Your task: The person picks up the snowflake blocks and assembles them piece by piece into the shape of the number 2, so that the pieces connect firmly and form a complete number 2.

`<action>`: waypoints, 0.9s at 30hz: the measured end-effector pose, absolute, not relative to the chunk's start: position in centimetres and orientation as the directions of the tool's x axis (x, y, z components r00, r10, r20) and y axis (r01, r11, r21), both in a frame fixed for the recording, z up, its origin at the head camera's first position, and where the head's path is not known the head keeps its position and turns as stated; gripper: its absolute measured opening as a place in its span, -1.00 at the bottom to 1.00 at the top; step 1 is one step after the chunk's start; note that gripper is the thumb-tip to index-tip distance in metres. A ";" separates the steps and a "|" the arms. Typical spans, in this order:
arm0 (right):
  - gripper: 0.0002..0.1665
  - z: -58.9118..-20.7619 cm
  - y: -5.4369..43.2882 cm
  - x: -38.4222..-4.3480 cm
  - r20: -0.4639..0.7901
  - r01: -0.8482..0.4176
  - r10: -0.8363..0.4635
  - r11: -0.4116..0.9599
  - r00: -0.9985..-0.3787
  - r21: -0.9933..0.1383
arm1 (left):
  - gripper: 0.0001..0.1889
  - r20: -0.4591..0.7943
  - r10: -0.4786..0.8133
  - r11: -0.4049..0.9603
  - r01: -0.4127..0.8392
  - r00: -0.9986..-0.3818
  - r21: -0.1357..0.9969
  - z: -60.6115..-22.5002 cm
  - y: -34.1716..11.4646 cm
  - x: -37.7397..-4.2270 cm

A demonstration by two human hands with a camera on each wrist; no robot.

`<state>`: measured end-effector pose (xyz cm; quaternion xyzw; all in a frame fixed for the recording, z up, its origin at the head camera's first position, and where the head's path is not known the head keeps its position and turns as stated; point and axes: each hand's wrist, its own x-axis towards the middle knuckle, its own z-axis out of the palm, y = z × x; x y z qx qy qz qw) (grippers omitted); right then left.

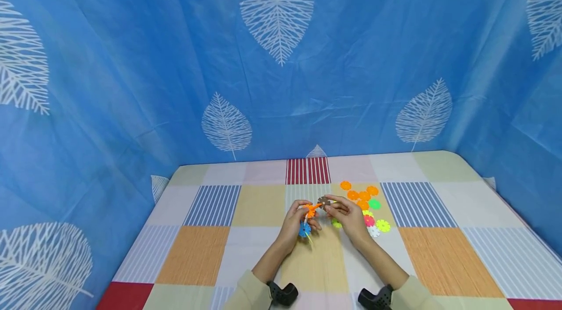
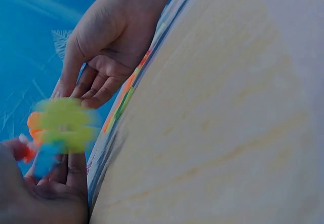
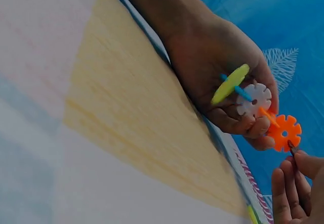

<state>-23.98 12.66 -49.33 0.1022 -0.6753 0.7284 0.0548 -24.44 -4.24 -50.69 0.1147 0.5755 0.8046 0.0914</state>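
Observation:
My left hand (image 1: 290,227) grips a chain of notched plastic snowflake discs slotted into one another. In the right wrist view the chain runs from a yellow-green disc (image 3: 230,84) past a blue one seen edge-on to a white disc (image 3: 254,99) and orange discs (image 3: 287,132). Between its thumb and fingers my right hand (image 1: 351,219) pinches a brown snowflake disc (image 1: 323,202). The brown disc's edge meets the rim of the end orange disc; how deep it sits there I cannot tell. In the left wrist view the yellow-green disc (image 2: 66,124) is blurred and covers part of the chain.
Loose snowflake discs lie on the checked cloth right of my hands: several orange ones (image 1: 363,196), a green one (image 1: 374,203), a pink one (image 1: 369,220), a white one (image 1: 374,231) and a yellow one (image 1: 383,225). Blue leaf-patterned fabric (image 1: 342,80) hangs behind the table.

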 end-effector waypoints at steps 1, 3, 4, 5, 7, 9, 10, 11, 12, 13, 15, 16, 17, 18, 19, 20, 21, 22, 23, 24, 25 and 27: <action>-0.60 -49.0 12.6 -23.9 0.231 -0.226 -0.067 -0.068 -0.971 -0.972 | -0.72 0.081 0.290 -0.311 -0.014 -0.954 0.950 -50.6 -4.2 -24.5; -0.62 -48.4 12.6 -23.6 0.260 -0.260 -0.095 -0.014 -0.961 -0.965 | -0.67 0.086 0.302 -0.283 -0.004 -0.949 0.959 -50.5 -4.2 -24.5; -0.63 -48.2 12.5 -23.5 0.277 -0.281 -0.111 0.021 -0.954 -0.959 | -0.66 0.084 0.304 -0.269 -0.001 -0.949 0.963 -50.5 -4.2 -24.5; -0.63 -48.0 12.5 -23.4 0.300 -0.309 -0.131 0.059 -0.945 -0.949 | -0.65 0.079 0.307 -0.255 -0.003 -0.948 0.967 -50.4 -4.2 -24.5; -0.64 -48.1 12.5 -23.4 0.336 -0.357 -0.163 0.131 -0.928 -0.925 | -0.66 0.070 0.308 -0.232 -0.004 -0.949 0.973 -50.3 -4.2 -24.5; -0.64 -48.7 12.8 -23.7 0.365 -0.399 -0.185 0.203 -0.912 -0.894 | -0.68 0.060 0.309 -0.222 -0.011 -0.949 0.975 -50.3 -4.2 -24.5; -0.63 -49.1 13.0 -23.9 0.377 -0.417 -0.194 0.239 -0.906 -0.877 | -0.69 0.054 0.304 -0.224 -0.016 -0.951 0.974 -50.3 -4.2 -24.5; -0.62 -49.4 13.3 -24.1 0.390 -0.434 -0.202 0.279 -0.899 -0.857 | -0.70 0.050 0.299 -0.229 -0.020 -0.953 0.973 -50.2 -4.2 -24.5; -0.61 -49.8 13.7 -24.3 0.394 -0.442 -0.208 0.312 -0.895 -0.841 | -0.71 0.051 0.292 -0.235 -0.020 -0.955 0.972 -50.2 -4.2 -24.5; -0.60 -50.1 14.2 -24.5 0.398 -0.453 -0.219 0.357 -0.891 -0.817 | -0.71 0.050 0.285 -0.241 -0.021 -0.957 0.970 -50.2 -4.2 -24.5; -0.59 -50.4 15.1 -24.7 0.412 -0.480 -0.247 0.458 -0.877 -0.748 | -0.71 0.050 0.274 -0.255 -0.022 -0.960 0.967 -50.2 -4.2 -24.5; -0.59 -50.5 15.6 -24.8 0.412 -0.490 -0.265 0.500 -0.872 -0.715 | -0.72 0.051 0.269 -0.260 -0.022 -0.962 0.965 -50.2 -4.3 -24.5; -0.59 -50.6 16.0 -24.8 0.410 -0.498 -0.283 0.538 -0.867 -0.681 | -0.72 0.051 0.265 -0.265 -0.022 -0.963 0.964 -50.1 -4.3 -24.5; -0.60 -50.6 16.4 -24.8 0.406 -0.503 -0.299 0.572 -0.864 -0.649 | -0.72 0.051 0.263 -0.270 -0.023 -0.964 0.963 -50.1 -4.3 -24.5; -0.62 -50.6 16.8 -24.8 0.401 -0.506 -0.313 0.606 -0.861 -0.614 | -0.72 0.049 0.259 -0.273 -0.025 -0.965 0.962 -50.1 -4.3 -24.5; -0.64 -50.7 17.1 -24.8 0.396 -0.510 -0.326 0.628 -0.858 -0.587 | -0.72 0.043 0.255 -0.279 -0.031 -0.966 0.960 -50.0 -4.3 -24.5; -0.66 -50.7 17.3 -24.9 0.392 -0.515 -0.339 0.643 -0.855 -0.567 | -0.72 0.038 0.250 -0.283 -0.035 -0.968 0.959 -50.0 -4.4 -24.5; -0.69 -50.8 17.5 -24.9 0.387 -0.517 -0.348 0.652 -0.854 -0.554 | -0.72 0.035 0.244 -0.285 -0.037 -0.969 0.958 -50.0 -4.4 -24.5; -0.72 -50.8 17.6 -24.9 0.385 -0.520 -0.354 0.657 -0.852 -0.546 | -0.72 0.032 0.239 -0.290 -0.039 -0.971 0.956 -50.1 -4.4 -24.4; -0.75 -50.8 17.7 -24.9 0.385 -0.524 -0.360 0.658 -0.850 -0.541 | -0.71 0.031 0.234 -0.294 -0.041 -0.972 0.955 -50.1 -4.4 -24.5; -0.77 -50.8 17.7 -24.9 0.388 -0.530 -0.365 0.657 -0.846 -0.536 | -0.71 0.029 0.230 -0.297 -0.042 -0.973 0.954 -50.2 -4.4 -24.5; -0.79 -50.8 17.6 -25.0 0.399 -0.538 -0.366 0.650 -0.841 -0.537 | -0.70 0.033 0.224 -0.302 -0.037 -0.974 0.953 -50.3 -4.4 -24.5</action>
